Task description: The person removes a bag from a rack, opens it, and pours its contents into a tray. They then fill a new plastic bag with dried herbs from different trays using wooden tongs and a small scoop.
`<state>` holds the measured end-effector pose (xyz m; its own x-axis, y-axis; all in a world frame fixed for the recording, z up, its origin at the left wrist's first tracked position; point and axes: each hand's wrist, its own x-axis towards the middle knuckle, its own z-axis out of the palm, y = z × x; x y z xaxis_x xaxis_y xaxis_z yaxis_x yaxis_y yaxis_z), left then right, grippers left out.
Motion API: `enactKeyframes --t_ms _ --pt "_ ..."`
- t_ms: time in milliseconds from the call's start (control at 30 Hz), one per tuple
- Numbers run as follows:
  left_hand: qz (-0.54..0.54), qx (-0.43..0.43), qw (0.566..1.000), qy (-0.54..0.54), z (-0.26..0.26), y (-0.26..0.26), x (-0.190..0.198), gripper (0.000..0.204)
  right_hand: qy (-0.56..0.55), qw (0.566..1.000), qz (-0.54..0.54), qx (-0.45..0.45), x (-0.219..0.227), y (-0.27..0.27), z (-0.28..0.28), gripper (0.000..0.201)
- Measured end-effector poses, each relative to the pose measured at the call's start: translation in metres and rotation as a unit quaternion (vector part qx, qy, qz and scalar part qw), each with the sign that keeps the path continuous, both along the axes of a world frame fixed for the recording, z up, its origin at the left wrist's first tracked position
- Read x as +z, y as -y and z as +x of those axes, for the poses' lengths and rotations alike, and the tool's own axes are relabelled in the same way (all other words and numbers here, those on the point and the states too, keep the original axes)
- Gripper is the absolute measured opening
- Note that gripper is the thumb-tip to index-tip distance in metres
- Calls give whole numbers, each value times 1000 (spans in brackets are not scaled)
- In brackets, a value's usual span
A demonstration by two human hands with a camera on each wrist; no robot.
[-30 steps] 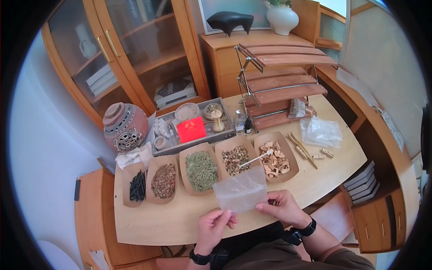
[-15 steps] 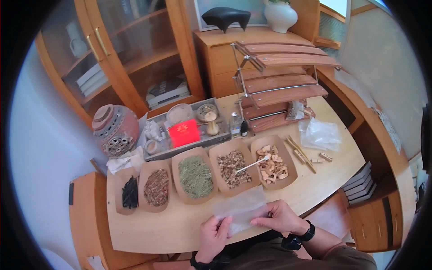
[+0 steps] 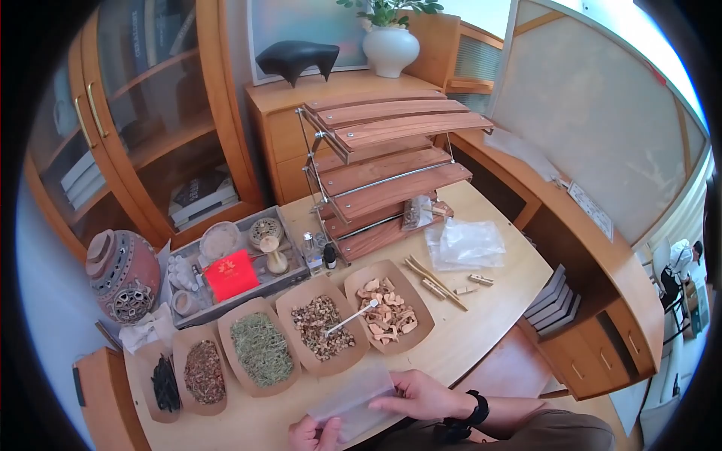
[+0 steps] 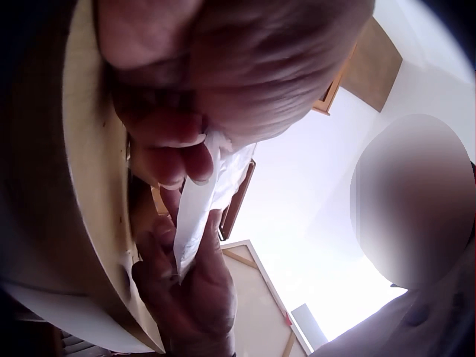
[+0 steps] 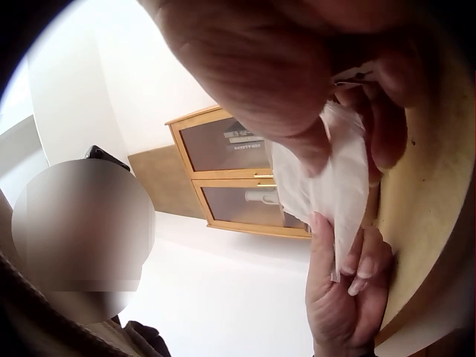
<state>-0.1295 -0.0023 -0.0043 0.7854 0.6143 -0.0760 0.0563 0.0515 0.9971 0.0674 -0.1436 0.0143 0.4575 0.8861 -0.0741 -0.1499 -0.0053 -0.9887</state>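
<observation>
A translucent bag (image 3: 355, 402) is held between both hands over the near edge of the table. My left hand (image 3: 314, 434) pinches its left end between thumb and fingers, and this hand is partly cut off at the bottom of the head view. At the right end, my right hand (image 3: 423, 396) grips the bag with the thumb on top. Seen edge-on in the left wrist view, the bag (image 4: 199, 204) looks narrow and white. The right wrist view shows the bag (image 5: 335, 182) creased, its far end in the left fingers.
Paper trays (image 3: 223, 349) of dried plant matter line the table, a small white spoon (image 3: 352, 316) across two. Behind are a grey tray (image 3: 180, 319) and a slatted wooden rack (image 3: 395, 184). Clear bags (image 3: 466, 244), wooden tongs (image 3: 440, 286) and small wooden clips (image 3: 481, 279) lie right.
The head view has turned right, so the table and hands appear further left and lower. The bag, raised with its broad face showing earlier, now lies flatter and looks narrower. Both hands still hold it.
</observation>
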Motion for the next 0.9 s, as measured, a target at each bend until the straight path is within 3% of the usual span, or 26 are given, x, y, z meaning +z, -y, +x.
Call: enactKeyframes --t_ms 67,200,267,333,367,433,500,533,600,633,667,700,733,767,833,900 --pt "47 -5 999 -6 0 -3 3 13 135 972 -130 139 29 7 8 22" --pt "130 -36 991 -14 1 -4 8 13 99 969 -180 139 19 21 15 25" --pt "139 -43 989 -4 3 -2 9 13 163 983 -83 30 31 28 33 26" --pt "51 11 999 -9 4 0 11 12 224 961 -137 -88 35 49 75 18" --pt "48 12 999 -8 4 0 13 12 179 956 -110 -204 40 52 96 17" --pt "42 -3 999 -4 4 -2 18 11 216 917 -128 -309 60 64 150 21" --pt "94 -20 995 1 6 -3 21 11 229 889 -168 -358 68 70 200 28" --pt "147 -37 988 5 7 -3 21 11 231 889 -168 -358 68 71 220 28" --pt "158 -37 987 5 9 0 23 11 225 870 -272 -345 59 73 252 41" --pt "171 -39 985 3 9 0 23 11 226 871 -270 -343 42 79 267 41" --pt "172 -36 984 3 8 0 23 11 497 730 -296 -364 36 73 267 47" --pt "169 -36 985 0 7 0 21 11 721 520 -292 -353 32 68 269 54" --pt "166 -36 986 -3 6 0 20 12 663 566 -315 -375 32 67 270 50" --pt "166 -31 986 -4 6 0 20 12 664 568 -312 -372 45 57 269 50" --pt "148 -33 988 -8 5 1 20 12 549 717 -328 -275 60 45 274 40" --pt "146 -38 989 -13 5 3 20 12 546 727 -308 -279 57 36 285 32"
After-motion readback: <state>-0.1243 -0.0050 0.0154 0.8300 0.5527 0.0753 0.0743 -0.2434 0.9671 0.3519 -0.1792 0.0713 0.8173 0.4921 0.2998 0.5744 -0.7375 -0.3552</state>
